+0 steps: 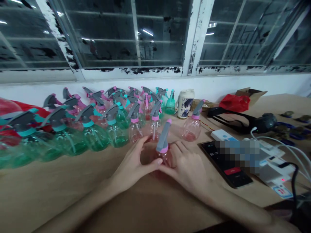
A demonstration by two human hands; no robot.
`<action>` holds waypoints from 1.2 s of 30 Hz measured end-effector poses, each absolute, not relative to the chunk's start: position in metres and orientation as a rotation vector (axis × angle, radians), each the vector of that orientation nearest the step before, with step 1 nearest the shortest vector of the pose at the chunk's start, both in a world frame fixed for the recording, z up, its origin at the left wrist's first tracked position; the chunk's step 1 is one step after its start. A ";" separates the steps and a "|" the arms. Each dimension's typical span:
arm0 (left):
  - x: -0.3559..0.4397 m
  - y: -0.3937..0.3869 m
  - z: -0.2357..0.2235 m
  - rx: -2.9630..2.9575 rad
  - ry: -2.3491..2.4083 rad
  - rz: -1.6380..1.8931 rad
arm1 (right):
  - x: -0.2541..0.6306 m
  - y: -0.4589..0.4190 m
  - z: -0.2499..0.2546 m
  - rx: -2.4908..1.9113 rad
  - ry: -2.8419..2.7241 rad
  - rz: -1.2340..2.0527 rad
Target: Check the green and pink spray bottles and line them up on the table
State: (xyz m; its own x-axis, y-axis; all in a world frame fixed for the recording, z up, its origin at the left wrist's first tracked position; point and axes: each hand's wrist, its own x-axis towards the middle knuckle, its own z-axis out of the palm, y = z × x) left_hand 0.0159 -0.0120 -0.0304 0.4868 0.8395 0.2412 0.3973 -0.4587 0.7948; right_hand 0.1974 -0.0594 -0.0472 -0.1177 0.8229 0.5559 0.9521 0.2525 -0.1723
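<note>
In front of similarly assembled green-tinted plastic spray bottles (96,139), a rounded pink-tinted plastic bottle (162,149), its grey trigger head (164,136) fitted, is gripped by the right hand (190,163), fingers curled; whether it is also gripped by the curved left hand (130,165) cannot be told. What remains is not shown.

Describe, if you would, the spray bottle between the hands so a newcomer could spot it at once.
Find the table below the windows. In front of its rows of spray bottles, look between the left hand and the right hand for the pink-collared bottle with a grey head. Only this one has hands around it.
</note>
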 end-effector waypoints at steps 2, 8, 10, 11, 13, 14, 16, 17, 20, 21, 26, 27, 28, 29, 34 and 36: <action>0.019 -0.014 -0.021 2.023 0.976 0.842 | 0.182 -0.063 -0.048 -1.498 -1.990 -0.250; 0.015 -0.020 -0.014 1.880 0.874 0.962 | 0.145 -0.053 -0.055 -1.291 -1.981 -0.086; 0.010 -0.016 -0.018 1.867 0.922 1.048 | 0.142 -0.048 -0.058 -1.216 -1.998 0.011; 0.006 -0.014 -0.021 1.868 0.954 1.086 | 0.144 -0.044 -0.060 -1.171 -2.027 0.067; 0.000 -0.008 -0.024 1.882 1.014 1.143 | 0.151 -0.037 -0.067 -1.090 -2.098 0.170; -0.003 -0.006 -0.024 1.900 1.039 1.159 | 0.157 -0.034 -0.071 -1.074 -2.129 0.206; -0.007 -0.002 -0.023 1.963 1.067 1.184 | 0.168 -0.028 -0.082 -1.078 -2.147 0.265; -0.008 -0.001 -0.021 2.004 1.066 1.191 | 0.173 -0.026 -0.088 -1.101 -2.158 0.290; -0.010 0.003 -0.018 2.091 1.003 1.170 | 0.183 -0.022 -0.104 -1.110 -2.252 0.313; -0.010 0.005 -0.017 2.095 0.991 1.162 | 0.184 -0.022 -0.107 -1.101 -2.293 0.313; -0.012 0.012 -0.015 2.079 1.008 1.106 | 0.186 -0.017 -0.114 -1.107 -2.409 0.324; -0.013 0.013 -0.015 2.085 0.999 1.084 | 0.187 -0.016 -0.114 -1.116 -2.418 0.325; -0.014 0.015 -0.014 2.091 0.994 1.073 | 0.187 -0.015 -0.114 -1.123 -2.425 0.327; -0.015 0.016 -0.014 2.098 0.996 1.073 | 0.188 -0.014 -0.113 -1.130 -2.429 0.330; -0.018 0.017 -0.013 2.139 1.001 1.062 | 0.193 -0.011 -0.111 -1.168 -2.444 0.355; -0.018 0.017 -0.012 2.165 1.004 1.015 | 0.194 -0.012 -0.112 -1.168 -2.437 0.361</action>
State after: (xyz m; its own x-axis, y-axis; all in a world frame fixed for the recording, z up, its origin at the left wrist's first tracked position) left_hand -0.0179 0.0166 -0.0122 0.4385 0.8028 0.4039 0.3951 -0.5759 0.7157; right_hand 0.1937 -0.0122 -0.1119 -0.5636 0.7867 0.2519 0.6797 0.6150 -0.3997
